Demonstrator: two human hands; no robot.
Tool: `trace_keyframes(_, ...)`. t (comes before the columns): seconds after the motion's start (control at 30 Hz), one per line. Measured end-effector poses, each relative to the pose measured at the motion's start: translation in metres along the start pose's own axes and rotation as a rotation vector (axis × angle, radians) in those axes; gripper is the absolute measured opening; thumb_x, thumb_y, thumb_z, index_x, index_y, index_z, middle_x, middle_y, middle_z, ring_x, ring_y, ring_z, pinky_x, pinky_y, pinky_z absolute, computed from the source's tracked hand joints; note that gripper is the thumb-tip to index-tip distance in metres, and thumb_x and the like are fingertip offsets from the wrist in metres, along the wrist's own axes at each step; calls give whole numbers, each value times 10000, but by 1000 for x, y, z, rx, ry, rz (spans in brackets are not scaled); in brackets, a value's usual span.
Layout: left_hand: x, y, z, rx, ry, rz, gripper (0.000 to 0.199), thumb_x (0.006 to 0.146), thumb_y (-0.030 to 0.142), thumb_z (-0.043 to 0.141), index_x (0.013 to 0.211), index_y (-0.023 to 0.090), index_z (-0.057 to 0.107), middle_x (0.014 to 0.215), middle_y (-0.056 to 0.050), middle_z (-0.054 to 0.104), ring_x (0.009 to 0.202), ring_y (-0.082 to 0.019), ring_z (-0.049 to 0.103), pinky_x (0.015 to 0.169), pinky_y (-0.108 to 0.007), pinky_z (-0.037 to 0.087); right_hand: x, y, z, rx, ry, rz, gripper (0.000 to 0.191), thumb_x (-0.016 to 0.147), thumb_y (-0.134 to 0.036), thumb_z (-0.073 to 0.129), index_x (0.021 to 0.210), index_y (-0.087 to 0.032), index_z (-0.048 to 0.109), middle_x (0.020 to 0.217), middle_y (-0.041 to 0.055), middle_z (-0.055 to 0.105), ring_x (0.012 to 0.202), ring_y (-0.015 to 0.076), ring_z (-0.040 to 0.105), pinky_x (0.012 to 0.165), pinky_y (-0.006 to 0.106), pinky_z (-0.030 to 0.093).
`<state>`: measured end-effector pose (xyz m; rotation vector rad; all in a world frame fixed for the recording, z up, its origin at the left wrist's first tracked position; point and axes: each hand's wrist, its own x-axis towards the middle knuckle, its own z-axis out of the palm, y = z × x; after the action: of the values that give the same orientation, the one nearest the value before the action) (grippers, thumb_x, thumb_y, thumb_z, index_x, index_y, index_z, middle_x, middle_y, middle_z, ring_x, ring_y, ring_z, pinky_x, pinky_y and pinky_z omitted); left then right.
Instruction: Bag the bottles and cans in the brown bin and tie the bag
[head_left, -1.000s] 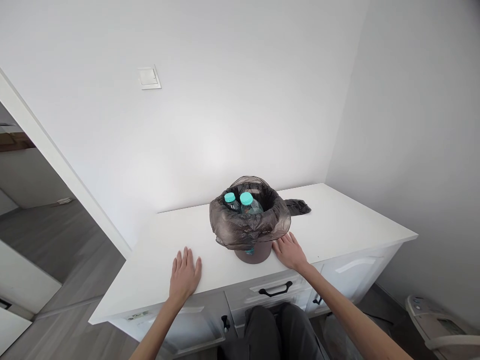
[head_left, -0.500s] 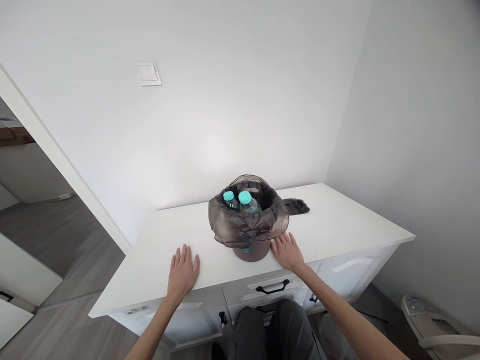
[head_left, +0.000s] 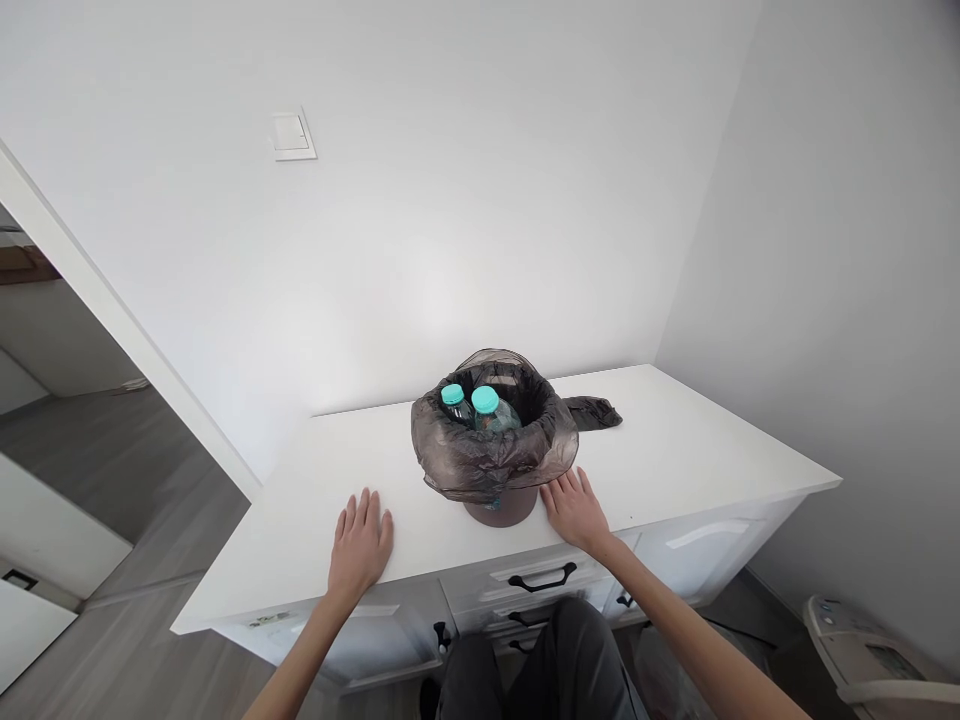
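Note:
A brownish bin [head_left: 501,510] lined with a black plastic bag [head_left: 480,462] stands on the white cabinet top [head_left: 675,440]. Inside it are two clear bottles with turquoise caps, a left bottle [head_left: 453,396] and a right bottle [head_left: 486,402]. My left hand [head_left: 361,545] lies flat on the cabinet top, left of the bin, fingers spread and holding nothing. My right hand [head_left: 574,509] rests flat beside the bin's right side, its fingertips under the bag's overhanging edge. It is open too.
A folded black bag [head_left: 594,412] lies behind the bin to the right. Drawers with black handles [head_left: 543,577] face me. A light switch [head_left: 292,136] is on the wall. A pale appliance [head_left: 870,650] stands at the lower right.
The view has shifted slightly. Both hands remain flat on the cabinet top, and the bin and bottles stay in place.

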<state>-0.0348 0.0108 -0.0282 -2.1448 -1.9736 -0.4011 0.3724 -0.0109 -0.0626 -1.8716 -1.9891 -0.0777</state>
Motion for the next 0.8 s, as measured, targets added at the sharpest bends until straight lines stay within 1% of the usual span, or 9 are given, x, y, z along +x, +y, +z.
trace_keyframes(0.2, -1, -3, 3, 7, 19, 20, 688, 1028, 435, 253, 1557, 52, 472, 1657, -155, 406, 1568, -365, 310, 1278, -529, 262, -3, 4, -5, -1, -21, -47, 524, 1079, -323, 246, 1411, -163, 618, 1527, 153, 574, 1496, 335, 417, 1276, 541, 169)
trace_keyframes(0.37, -3, -5, 5, -7, 46, 49, 664, 1031, 407, 245, 1542, 68, 499, 1638, -152, 440, 1550, -369, 349, 1269, -554, 273, -9, 7, 5, -36, 81, -106, 492, 1084, -304, 279, 1342, -147, 668, 1462, 169, 628, 1453, 338, 475, 1264, 552, 214)
trace_keyframes(0.47, -7, -3, 0, -77, 49, 34, 632, 1030, 380, 267, 1527, 80, 517, 1631, -174, 447, 1559, -377, 327, 1259, -577, 282, -12, 8, 11, -5, 132, -126, 472, 1083, -301, 295, 1295, -135, 683, 1418, 189, 652, 1428, 344, 504, 1257, 568, 241)
trace_keyframes(0.53, -8, 1, -10, -170, 80, 14, 604, 1019, 377, 323, 1511, 94, 531, 1663, -198, 384, 1588, -396, 243, 1241, -617, 289, -12, 7, 8, 99, 148, -105, 481, 1082, -351, 301, 1329, -133, 652, 1439, 204, 628, 1440, 357, 486, 1247, 592, 263)
trace_keyframes(0.6, -6, 8, -28, -324, 112, 20, 577, 1004, 385, 383, 1485, 113, 552, 1703, -200, 296, 1609, -404, 152, 1240, -646, 262, -6, 6, -4, 293, 160, -72, 518, 1073, -438, 313, 1413, -158, 588, 1505, 197, 571, 1480, 358, 437, 1237, 601, 296)
trace_keyframes(0.63, -3, 12, -39, -443, 104, 19, 558, 993, 395, 421, 1459, 128, 572, 1708, -192, 287, 1613, -400, 139, 1251, -646, 235, 0, 7, -15, 418, 161, -49, 542, 1065, -486, 324, 1447, -181, 558, 1533, 183, 546, 1495, 350, 418, 1232, 593, 316)
trace_keyframes(0.67, 1, 17, -51, -575, 80, 13, 534, 982, 410, 458, 1425, 145, 595, 1696, -183, 319, 1608, -394, 169, 1262, -635, 217, 7, 7, -29, 555, 153, -21, 561, 1054, -532, 335, 1468, -213, 540, 1550, 162, 533, 1500, 338, 414, 1225, 578, 341)
trace_keyframes(0.73, 15, 31, -77, -842, -11, -38, 473, 966, 462, 528, 1334, 189, 643, 1579, -172, 503, 1540, -374, 360, 1258, -590, 273, 25, 9, -63, 842, 112, 84, 586, 1028, -610, 367, 1444, -250, 566, 1515, 140, 574, 1450, 325, 481, 1195, 539, 404)
trace_keyframes(0.8, 33, 49, -103, -1049, -137, -108, 462, 967, 542, 544, 1251, 200, 669, 1353, -176, 678, 1336, -353, 602, 1160, -535, 444, 45, 10, -104, 1121, 26, 236, 579, 1006, -661, 401, 1354, -261, 633, 1392, 133, 669, 1310, 321, 606, 1101, 516, 500)
